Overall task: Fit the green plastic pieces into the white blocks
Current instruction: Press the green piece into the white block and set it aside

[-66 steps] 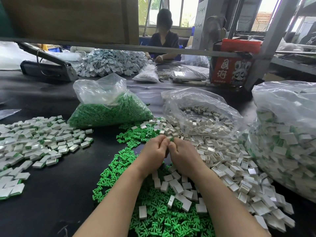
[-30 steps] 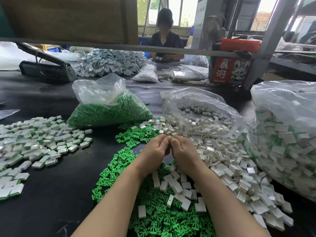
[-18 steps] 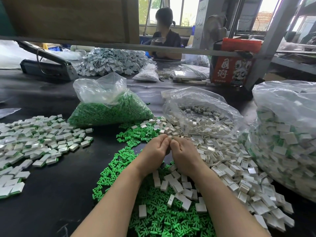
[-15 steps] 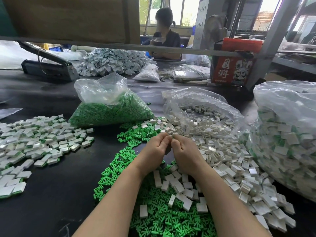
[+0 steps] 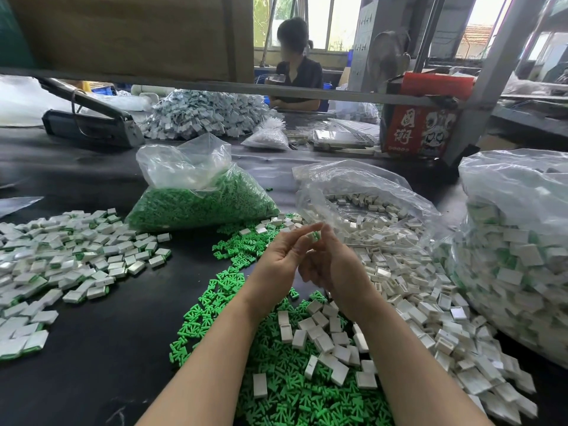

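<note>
My left hand (image 5: 281,259) and my right hand (image 5: 336,267) are raised above the black table, fingertips meeting. Between them they pinch one small white block with a green piece in it (image 5: 315,236). Below my forearms lies a spread of loose green pieces (image 5: 276,392) with white blocks (image 5: 322,339) scattered over it. More empty white blocks (image 5: 408,290) spill to the right from an open clear bag (image 5: 362,192). A clear bag of green pieces (image 5: 199,201) stands behind on the left.
Fitted white-and-green blocks (image 5: 70,256) are piled at the left, and a large clear bag of them (image 5: 516,247) fills the right edge. A dark tool (image 5: 89,124), a red carton (image 5: 421,127) and another pile (image 5: 203,115) stand at the back. A person (image 5: 296,78) sits across.
Both hands have lifted off the pile and their fingers have loosened, so the block with its green piece now shows at the fingertips.
</note>
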{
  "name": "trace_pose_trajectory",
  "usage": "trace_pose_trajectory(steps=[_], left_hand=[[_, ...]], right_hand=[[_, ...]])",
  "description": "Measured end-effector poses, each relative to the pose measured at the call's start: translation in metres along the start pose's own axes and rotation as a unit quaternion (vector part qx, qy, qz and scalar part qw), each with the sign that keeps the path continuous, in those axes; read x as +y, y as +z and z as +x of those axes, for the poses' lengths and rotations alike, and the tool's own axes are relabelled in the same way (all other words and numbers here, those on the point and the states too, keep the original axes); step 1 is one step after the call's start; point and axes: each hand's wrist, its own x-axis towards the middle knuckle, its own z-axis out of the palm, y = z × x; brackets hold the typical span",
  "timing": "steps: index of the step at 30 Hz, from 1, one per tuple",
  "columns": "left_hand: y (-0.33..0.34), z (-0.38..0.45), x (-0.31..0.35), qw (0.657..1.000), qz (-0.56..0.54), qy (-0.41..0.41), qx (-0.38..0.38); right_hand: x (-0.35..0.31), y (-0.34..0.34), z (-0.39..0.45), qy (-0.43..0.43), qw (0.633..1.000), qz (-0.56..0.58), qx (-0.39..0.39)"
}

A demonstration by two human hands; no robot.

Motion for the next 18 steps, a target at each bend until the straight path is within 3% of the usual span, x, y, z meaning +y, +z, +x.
trace_pose_trajectory(steps=[10,18], left_hand=[[0.002,0.007,0.007,0.986,0.112,0.07,0.103],[0.004,0.006,0.015,0.991,0.026,0.028,0.125]], right_hand=[[-0.002,-0.001,-0.002,-0.015,1.0,0.013,0.003],[-0.007,0.003,-0.005,-0.042,0.999,-0.027,0.0]])
